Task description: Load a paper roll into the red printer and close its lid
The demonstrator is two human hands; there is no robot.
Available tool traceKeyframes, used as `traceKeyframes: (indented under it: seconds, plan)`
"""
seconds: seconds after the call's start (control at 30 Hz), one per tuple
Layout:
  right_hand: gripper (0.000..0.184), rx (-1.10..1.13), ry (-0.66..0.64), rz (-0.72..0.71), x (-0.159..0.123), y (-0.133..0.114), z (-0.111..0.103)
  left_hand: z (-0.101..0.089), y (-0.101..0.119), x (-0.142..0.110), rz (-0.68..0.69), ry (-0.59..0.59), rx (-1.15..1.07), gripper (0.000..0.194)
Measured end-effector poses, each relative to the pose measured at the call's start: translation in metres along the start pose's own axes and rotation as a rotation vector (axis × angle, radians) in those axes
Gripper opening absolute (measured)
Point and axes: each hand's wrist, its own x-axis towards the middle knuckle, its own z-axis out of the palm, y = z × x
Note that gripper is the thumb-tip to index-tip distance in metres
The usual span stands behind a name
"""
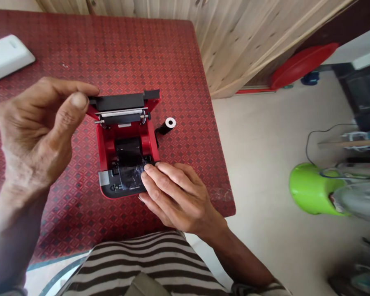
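A small red and black receipt printer (103,144) sits on the table with its lid (120,102) raised. My left hand (40,131) pinches the left corner of that lid between thumb and index finger. Inside the red bay lies a black paper roll (128,144), and its shiny loose strip (130,174) comes forward over the front panel. My right hand (179,197) grips the printer's front right corner, fingertips pressed on the strip's right edge and the thumb low at the front. Just right of the printer is another black roll (166,126) with a white core end.
A red patterned cloth covers the table (179,61), whose right edge drops to a pale floor (255,144). A white rounded box (9,57) lies at the far left. Wood panelling (234,37) stands behind. On the floor are a green bucket (311,189) and a red basin (302,65).
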Motion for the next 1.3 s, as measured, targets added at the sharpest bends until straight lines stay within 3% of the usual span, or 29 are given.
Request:
traceKeyframes:
  seconds: [0.13, 0.33, 0.5, 1.03, 1.17, 1.3]
  plan:
    - [0.032, 0.0, 0.017, 0.015, 0.001, -0.001, 0.0, -0.011, 0.0, -0.02, -0.008, -0.124, -0.017, 0.026]
    - [0.036, 0.01, 0.01, 0.035, 0.0, -0.004, 0.0, -0.006, -0.006, -0.063, 0.319, -0.215, 0.067, 0.052]
    - [0.033, -0.004, -0.005, 0.045, -0.002, -0.005, 0.0, 0.001, -0.013, -0.079, 0.441, -0.244, 0.131, 0.055]
    - [0.034, 0.078, 0.054, 0.097, -0.004, -0.001, 0.003, 0.001, -0.008, -0.079, 0.451, -0.284, 0.325, 0.043]
    - [0.038, 0.097, 0.083, 0.104, -0.003, 0.003, 0.003, 0.001, -0.007, -0.078, 0.392, -0.278, 0.233, 0.037]
    - [0.032, 0.195, 0.24, 0.242, -0.008, 0.018, 0.005, -0.008, -0.004, -0.079, 0.293, -0.231, 0.04, 0.033]
